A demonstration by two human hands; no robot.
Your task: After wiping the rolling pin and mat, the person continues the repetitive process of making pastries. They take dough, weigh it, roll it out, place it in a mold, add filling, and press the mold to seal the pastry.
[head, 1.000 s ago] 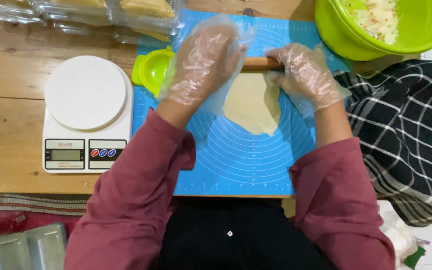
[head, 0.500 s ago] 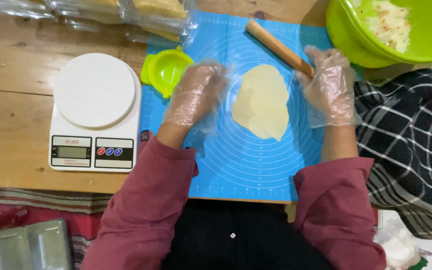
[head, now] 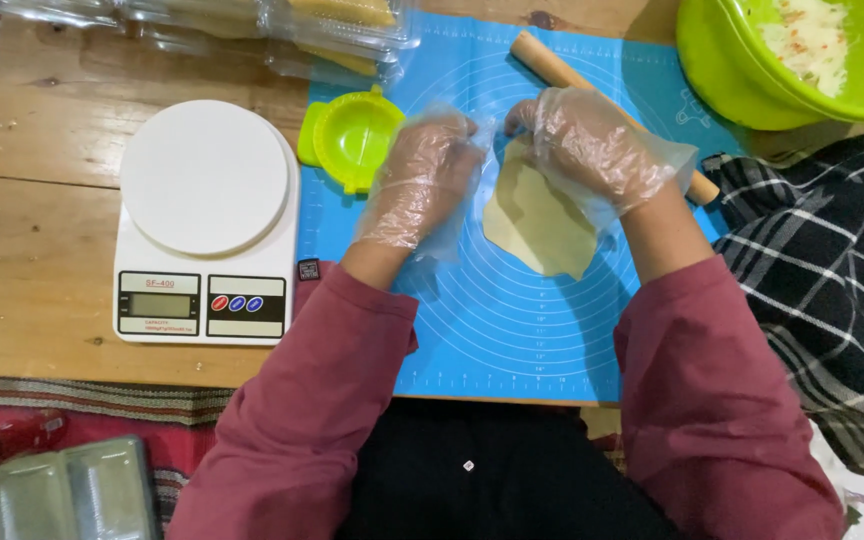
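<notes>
A thin, pale, oval dough sheet lies on a blue silicone mat printed with circles. Both of my hands wear clear plastic gloves. My right hand rests over the top of the dough, fingers curled at its far edge. My left hand is at the dough's upper left edge, its fingers also curled in, right beside the right hand's fingertips. A wooden rolling pin lies diagonally on the mat just behind my right hand, partly hidden by it.
A lime-green dumpling press sits open left of my left hand. A white kitchen scale stands on the wooden table. A green bowl of shredded filling is at the far right, above a checked cloth. Clear plastic packs line the back edge.
My hands let go of the rolling pin, which now lies diagonally at the back. Both hands came together at the dough's far edge.
</notes>
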